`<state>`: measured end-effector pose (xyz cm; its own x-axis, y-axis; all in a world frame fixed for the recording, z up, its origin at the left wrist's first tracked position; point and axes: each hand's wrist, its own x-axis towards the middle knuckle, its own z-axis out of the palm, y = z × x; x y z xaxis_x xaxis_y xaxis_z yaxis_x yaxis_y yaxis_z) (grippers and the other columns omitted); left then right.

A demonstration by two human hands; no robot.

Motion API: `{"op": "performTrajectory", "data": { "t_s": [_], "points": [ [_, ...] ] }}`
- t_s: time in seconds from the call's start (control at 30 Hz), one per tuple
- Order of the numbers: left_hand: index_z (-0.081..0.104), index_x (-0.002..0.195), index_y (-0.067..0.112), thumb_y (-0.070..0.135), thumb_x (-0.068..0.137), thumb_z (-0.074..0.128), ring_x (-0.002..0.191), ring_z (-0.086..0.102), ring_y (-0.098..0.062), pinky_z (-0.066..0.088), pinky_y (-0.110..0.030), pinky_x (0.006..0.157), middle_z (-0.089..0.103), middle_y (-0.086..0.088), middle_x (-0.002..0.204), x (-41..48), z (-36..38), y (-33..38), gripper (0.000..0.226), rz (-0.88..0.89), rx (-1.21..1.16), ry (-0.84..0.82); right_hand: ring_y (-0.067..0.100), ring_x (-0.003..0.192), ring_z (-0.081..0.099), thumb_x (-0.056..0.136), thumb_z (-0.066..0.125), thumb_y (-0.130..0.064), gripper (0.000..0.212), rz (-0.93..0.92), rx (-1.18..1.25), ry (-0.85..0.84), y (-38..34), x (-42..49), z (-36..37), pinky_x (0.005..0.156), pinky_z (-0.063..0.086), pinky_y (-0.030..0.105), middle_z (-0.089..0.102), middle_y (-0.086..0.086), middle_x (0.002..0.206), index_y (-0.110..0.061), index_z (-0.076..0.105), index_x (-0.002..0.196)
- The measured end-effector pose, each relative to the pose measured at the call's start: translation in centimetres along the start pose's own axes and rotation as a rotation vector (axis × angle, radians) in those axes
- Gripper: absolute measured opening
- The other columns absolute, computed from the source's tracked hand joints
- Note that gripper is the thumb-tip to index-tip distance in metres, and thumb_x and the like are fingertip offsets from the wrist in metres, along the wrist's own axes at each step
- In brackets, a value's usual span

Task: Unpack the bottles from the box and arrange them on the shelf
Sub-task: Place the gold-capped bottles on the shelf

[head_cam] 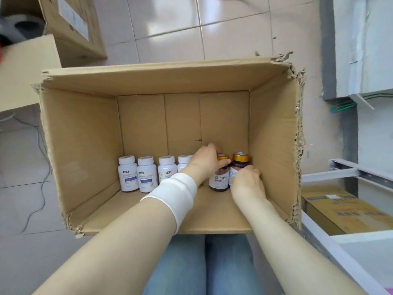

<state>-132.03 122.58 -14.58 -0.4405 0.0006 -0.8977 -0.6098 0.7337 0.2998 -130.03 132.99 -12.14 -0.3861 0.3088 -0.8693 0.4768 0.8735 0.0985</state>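
An open cardboard box (pixel 85 133) with torn edges sits on the floor in front of me. Along its near wall stand several white bottles (pixel 146 174) with white caps. To their right are two dark bottles with gold caps. My left hand (pixel 205 161), a white band on its wrist, is closed around the left dark bottle (pixel 219 180) near its cap. My right hand (pixel 246 182) grips the right dark bottle (pixel 239 161) by its body. Both dark bottles stand upright on the box floor.
A white shelf unit (pixel 344 237) stands at the right, its lower tier holding a yellow carton (pixel 344 211). More cardboard boxes (pixel 72 28) sit at the top left. A thin cable (pixel 40 145) runs over the tiled floor on the left. My legs in jeans are below the box.
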Motion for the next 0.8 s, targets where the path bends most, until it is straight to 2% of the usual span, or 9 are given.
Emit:
{"op": "performTrajectory", "data": {
  "t_s": [0.13,0.27,0.37,0.5,0.57,0.67,0.73,0.8],
  "points": [
    [0.048,0.130,0.009,0.038,0.087,0.062,0.118,0.052,-0.025,0.040,-0.026,0.087,0.055,-0.010,0.130,0.0,-0.9,-0.5,0.054,-0.014,-0.049,0.008,0.036,0.117,0.053,0.095,0.051,-0.016,0.034,-0.043,0.005,0.034,-0.2,0.1,-0.7,0.087,0.044,0.039,0.050,0.019,0.128,-0.001,0.038,0.122],
    [0.048,0.132,0.008,0.038,0.088,0.061,0.118,0.053,-0.023,0.039,-0.024,0.086,0.057,-0.008,0.129,0.1,-1.8,-0.8,0.055,-0.011,-0.079,0.027,0.036,0.117,0.052,0.082,0.070,-0.018,0.052,-0.055,0.068,-0.028,-0.7,0.6,-1.6,0.089,0.044,0.038,0.052,0.019,0.128,0.000,0.041,0.121],
    [0.049,0.131,0.008,0.038,0.088,0.062,0.118,0.054,-0.023,0.041,-0.027,0.092,0.057,-0.009,0.129,-0.2,-2.7,-0.9,0.054,0.017,-0.125,0.036,0.035,0.115,0.054,0.079,0.073,-0.021,0.056,-0.063,0.109,-0.027,-0.6,0.6,-2.1,0.087,0.045,0.036,0.054,0.019,0.126,0.000,0.044,0.121],
    [0.055,0.125,0.010,0.029,0.088,0.064,0.115,0.056,-0.024,0.047,-0.034,0.097,0.059,-0.010,0.123,-2.1,-5.0,-1.0,0.042,0.120,-0.282,0.073,0.032,0.110,0.056,0.075,0.075,-0.032,0.057,-0.141,0.152,-0.004,-0.2,-1.0,-3.2,0.081,0.045,0.032,0.059,0.015,0.121,-0.004,0.053,0.119],
    [0.058,0.118,0.014,0.027,0.088,0.064,0.107,0.058,-0.019,0.051,-0.038,0.092,0.061,-0.005,0.112,-4.0,-7.1,-1.1,0.034,0.170,-0.376,0.110,0.029,0.109,0.056,0.075,0.075,-0.033,0.053,-0.225,0.208,0.034,0.0,-2.9,-4.3,0.083,0.044,0.032,0.059,0.013,0.119,-0.007,0.057,0.117],
    [0.058,0.105,0.021,0.026,0.088,0.064,0.093,0.060,-0.013,0.054,-0.032,0.083,0.061,0.007,0.096,-8.0,-10.5,-1.3,0.019,0.250,-0.486,0.202,0.024,0.113,0.051,0.077,0.073,-0.032,0.052,-0.322,0.340,0.065,0.8,-7.2,-6.9,0.091,0.040,0.031,0.053,0.009,0.122,-0.012,0.056,0.122],
    [0.057,0.098,0.025,0.025,0.089,0.063,0.091,0.060,-0.013,0.054,-0.032,0.080,0.061,0.007,0.094,-11.3,-12.5,-1.1,0.010,0.298,-0.566,0.253,0.023,0.112,0.051,0.077,0.074,-0.031,0.053,-0.335,0.471,0.074,1.7,-10.7,-8.7,0.091,0.040,0.030,0.051,0.008,0.122,-0.013,0.056,0.123],
    [0.056,0.098,0.022,0.022,0.090,0.061,0.091,0.059,-0.012,0.051,-0.024,0.074,0.062,0.006,0.095,-14.8,-14.0,-0.3,0.010,0.353,-0.608,0.286,0.020,0.103,0.055,0.075,0.076,-0.027,0.048,-0.347,0.643,0.075,2.8,-14.6,-10.1,0.085,0.040,0.026,0.054,0.009,0.119,-0.013,0.058,0.117]
  ]
}}
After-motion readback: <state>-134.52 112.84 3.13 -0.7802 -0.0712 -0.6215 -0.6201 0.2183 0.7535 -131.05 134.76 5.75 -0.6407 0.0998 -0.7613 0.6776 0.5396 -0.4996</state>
